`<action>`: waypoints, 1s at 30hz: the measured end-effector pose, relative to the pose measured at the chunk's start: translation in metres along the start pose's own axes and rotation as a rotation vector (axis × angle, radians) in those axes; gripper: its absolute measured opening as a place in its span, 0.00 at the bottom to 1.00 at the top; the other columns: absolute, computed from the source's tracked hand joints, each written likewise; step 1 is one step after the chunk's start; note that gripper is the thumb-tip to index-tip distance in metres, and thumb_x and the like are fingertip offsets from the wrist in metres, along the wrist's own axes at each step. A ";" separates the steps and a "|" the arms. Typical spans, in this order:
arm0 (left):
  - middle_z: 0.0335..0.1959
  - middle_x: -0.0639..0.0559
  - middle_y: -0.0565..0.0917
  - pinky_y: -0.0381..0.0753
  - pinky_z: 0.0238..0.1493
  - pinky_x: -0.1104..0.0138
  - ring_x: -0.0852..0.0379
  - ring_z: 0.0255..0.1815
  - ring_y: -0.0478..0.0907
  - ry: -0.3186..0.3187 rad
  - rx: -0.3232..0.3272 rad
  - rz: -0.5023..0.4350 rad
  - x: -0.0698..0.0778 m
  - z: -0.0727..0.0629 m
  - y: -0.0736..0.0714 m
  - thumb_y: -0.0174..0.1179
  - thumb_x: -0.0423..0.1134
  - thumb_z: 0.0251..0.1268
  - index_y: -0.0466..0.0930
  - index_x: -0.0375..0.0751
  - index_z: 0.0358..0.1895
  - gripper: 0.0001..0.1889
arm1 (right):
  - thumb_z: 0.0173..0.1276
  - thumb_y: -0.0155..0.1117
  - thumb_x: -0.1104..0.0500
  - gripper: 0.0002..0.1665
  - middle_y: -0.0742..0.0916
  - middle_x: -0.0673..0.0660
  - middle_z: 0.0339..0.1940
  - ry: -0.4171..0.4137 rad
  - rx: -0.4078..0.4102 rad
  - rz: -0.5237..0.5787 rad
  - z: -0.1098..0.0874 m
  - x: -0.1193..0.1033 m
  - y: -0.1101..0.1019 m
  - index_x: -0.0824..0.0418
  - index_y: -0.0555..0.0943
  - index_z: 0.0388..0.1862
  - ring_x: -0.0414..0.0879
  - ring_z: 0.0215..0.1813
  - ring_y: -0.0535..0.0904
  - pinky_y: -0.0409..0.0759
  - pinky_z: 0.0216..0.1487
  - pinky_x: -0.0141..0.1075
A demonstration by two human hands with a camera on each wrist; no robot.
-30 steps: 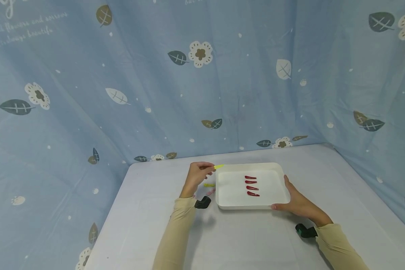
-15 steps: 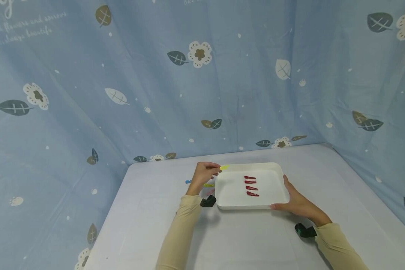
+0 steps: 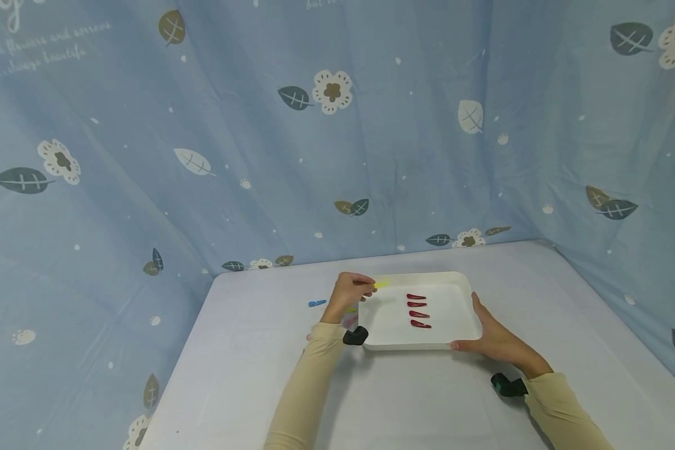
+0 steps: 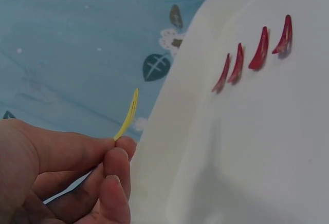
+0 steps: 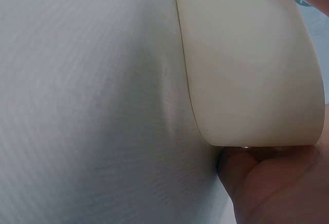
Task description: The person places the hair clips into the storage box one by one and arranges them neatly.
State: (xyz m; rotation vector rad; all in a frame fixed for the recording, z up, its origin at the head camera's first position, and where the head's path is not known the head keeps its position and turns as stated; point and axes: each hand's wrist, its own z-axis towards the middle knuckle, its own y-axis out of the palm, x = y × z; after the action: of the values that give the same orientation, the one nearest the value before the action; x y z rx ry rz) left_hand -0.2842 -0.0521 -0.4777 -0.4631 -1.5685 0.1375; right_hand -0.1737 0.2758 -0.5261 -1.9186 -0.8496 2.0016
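Note:
A yellow snap hair clip (image 4: 129, 115) is pinched between the thumb and fingertips of my left hand (image 3: 349, 295), pointing away from them. That hand is over the left rim of a white tray (image 3: 450, 340). Several red hair clips (image 3: 419, 314) lie inside the tray in a column, one above another. My right hand (image 3: 492, 334) holds the tray's near right corner, thumb at the front side and fingers along the right side. The right wrist view shows the tray's outer wall (image 5: 247, 75) between thumb and fingers.
A blue hair clip (image 3: 317, 303) lies on the white table (image 3: 247, 369) left of the tray. Another yellow clip (image 3: 351, 310) and something pink (image 3: 350, 321) are partly hidden behind my left wrist. A blue patterned curtain (image 3: 259, 156) closes off the back and sides.
My left hand has moved right with the yellow hair clip, from beside the tray to over its left rim. The blue clip has come into sight. My right hand stays on the tray.

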 end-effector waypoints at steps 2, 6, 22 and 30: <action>0.41 0.36 0.91 0.87 0.38 0.65 0.46 0.39 0.90 0.000 -0.003 0.011 -0.001 0.001 0.003 0.63 0.32 0.72 0.88 0.29 0.46 0.09 | 0.55 0.82 0.48 0.82 0.46 0.75 0.85 0.008 0.001 -0.004 0.000 -0.001 0.000 0.62 0.28 0.85 0.73 0.78 0.55 0.57 0.68 0.78; 0.40 0.35 0.91 0.88 0.40 0.62 0.42 0.41 0.90 -0.013 -0.004 0.006 0.000 0.001 0.009 0.63 0.31 0.72 0.88 0.29 0.45 0.08 | 0.55 0.82 0.48 0.83 0.44 0.75 0.85 0.030 -0.006 -0.003 -0.001 -0.002 -0.001 0.62 0.26 0.84 0.74 0.79 0.52 0.54 0.69 0.79; 0.35 0.37 0.91 0.87 0.36 0.66 0.53 0.31 0.89 -0.019 0.012 0.096 0.002 0.005 0.033 0.64 0.28 0.69 0.89 0.26 0.42 0.07 | 0.55 0.83 0.49 0.82 0.47 0.74 0.85 -0.016 0.002 0.003 0.001 0.002 0.000 0.61 0.28 0.85 0.73 0.78 0.55 0.59 0.68 0.77; 0.34 0.39 0.92 0.85 0.32 0.70 0.57 0.27 0.86 -0.028 0.024 0.170 0.003 0.008 0.041 0.64 0.27 0.68 0.89 0.27 0.40 0.06 | 0.56 0.82 0.49 0.81 0.47 0.74 0.85 -0.013 -0.003 0.007 0.000 0.000 -0.001 0.62 0.28 0.85 0.73 0.79 0.55 0.59 0.68 0.78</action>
State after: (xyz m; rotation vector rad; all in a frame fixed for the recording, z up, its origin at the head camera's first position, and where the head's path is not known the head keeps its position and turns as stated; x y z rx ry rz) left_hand -0.2835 -0.0126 -0.4904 -0.5776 -1.5517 0.2942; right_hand -0.1740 0.2764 -0.5254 -1.9154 -0.8502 2.0199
